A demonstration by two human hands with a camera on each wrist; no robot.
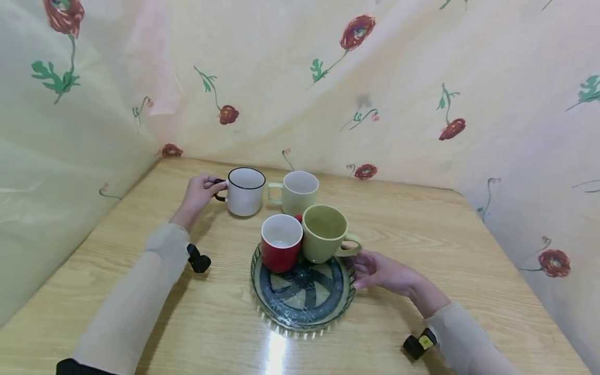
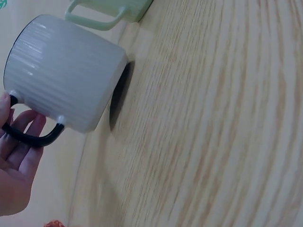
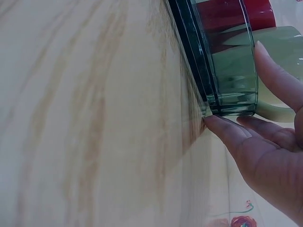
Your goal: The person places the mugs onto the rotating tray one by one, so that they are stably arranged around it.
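Observation:
My left hand point(image 1: 201, 190) grips the black handle of a white mug point(image 1: 246, 192) with a black rim. In the left wrist view a dark shadow lies at the mug's base, which looks slightly raised or tilted. A round glass dish point(image 1: 307, 319) with a dark blue pattern stands in the middle of the table. A red mug point(image 1: 281, 252) with a white inside and an olive-green mug point(image 1: 323, 242) stand in its back half. My right hand point(image 1: 384, 273) touches the dish's right side, fingers fairly straight, thumb near the rim, just below the green mug's handle.
A pale green mug point(image 1: 300, 194) stands on the table behind the dish, its handle towards the white mug. The wooden table point(image 1: 422, 224) meets a flowered cloth backdrop point(image 1: 290, 78) at the back and sides.

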